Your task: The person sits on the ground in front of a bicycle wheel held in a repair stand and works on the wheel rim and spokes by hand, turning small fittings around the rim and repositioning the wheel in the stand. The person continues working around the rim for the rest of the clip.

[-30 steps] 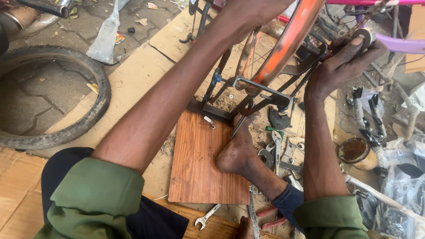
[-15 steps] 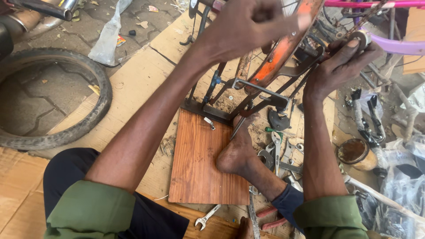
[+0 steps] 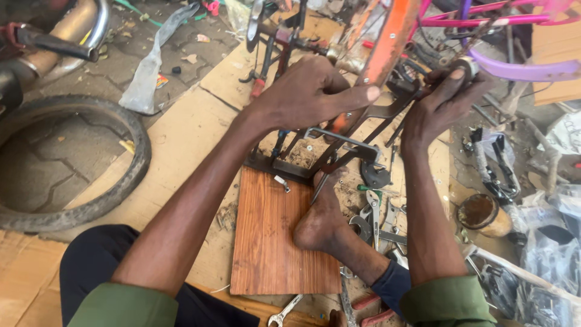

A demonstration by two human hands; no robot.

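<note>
Workshop floor here is a mess of flattened cardboard sheets [image 3: 181,139] over paving stones, with an old black rubber tyre [image 3: 78,200] lying off to the left and bike parts everywhere.

The thing being worked on is the orange painted metal bicycle frame tube [image 3: 387,48], which runs steeply from the top of the view down and to the left, ending near a black metal stand with a chrome bracket [image 3: 339,151] in the middle. The left hand [image 3: 308,91] sits right against that tube from the left side, fingers [image 3: 354,95] curled and pointing right, with a fingertip touching the tube; I can't tell if it's actually gripping something small underneath. The right hand [image 3: 445,100] is on the other side of the tube, reaching up and away, fingers pinching a small round dark metal part [image 3: 466,65] just below the curved purple bicycle frame tube [image 3: 520,68].

So the orange tube sits between the two hands, long axis nearly up-and-down in view, and the left hand is clearly the nearer one.

A bare foot [image 3: 321,218] rests on the reddish-brown wooden board [image 3: 266,242], toes up near the stand. Silver spanners [image 3: 375,212] lie just beside the foot, and a rusty round tin [image 3: 481,213] sits further right.
</note>
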